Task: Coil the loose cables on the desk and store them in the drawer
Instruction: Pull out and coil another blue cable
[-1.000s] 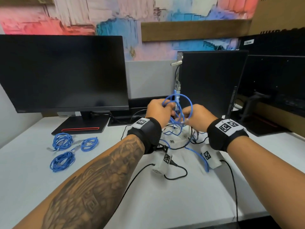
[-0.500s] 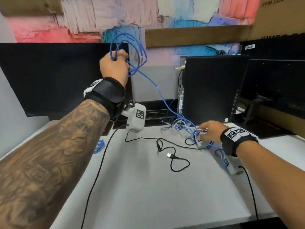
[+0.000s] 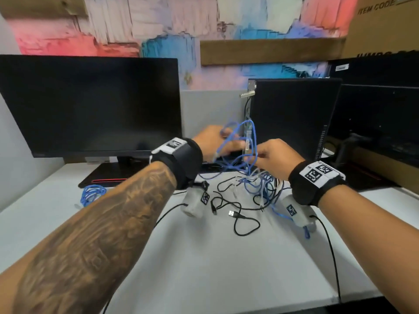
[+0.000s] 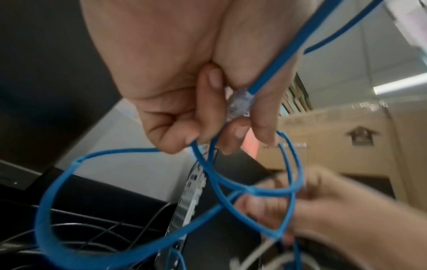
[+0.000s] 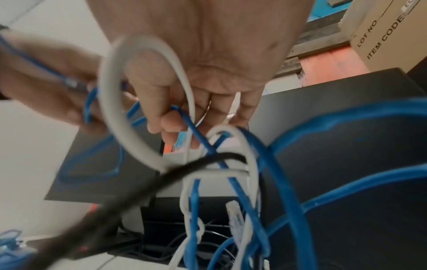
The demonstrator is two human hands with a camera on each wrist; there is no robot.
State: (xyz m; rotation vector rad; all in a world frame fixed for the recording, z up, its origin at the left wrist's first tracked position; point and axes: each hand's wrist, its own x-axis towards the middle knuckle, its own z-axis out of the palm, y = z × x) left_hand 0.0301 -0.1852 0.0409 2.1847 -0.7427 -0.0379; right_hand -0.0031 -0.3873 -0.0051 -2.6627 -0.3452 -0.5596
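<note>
A blue network cable (image 3: 240,141) hangs in loops between both hands above the white desk (image 3: 204,257). My left hand (image 3: 215,141) grips its loops and the clear plug (image 4: 240,102) in curled fingers. My right hand (image 3: 269,155) pinches a strand of the same blue cable (image 5: 196,131). Below the hands lies a tangle of blue, white and black cables (image 3: 256,186); a white cable (image 5: 129,113) loops across the right palm. A black USB cable (image 3: 238,215) lies loose on the desk. No drawer is in view.
Coiled blue cables (image 3: 91,193) lie at the left by the monitor (image 3: 90,105) and its stand. A black computer tower (image 3: 292,118) stands right behind the hands. A second monitor (image 3: 381,123) and a cardboard box (image 3: 385,26) are at the right.
My left hand, raised high in front of the monitor half a second ago, has come down with the blue loops beside my right hand, which has lifted off the desk to meet it.
</note>
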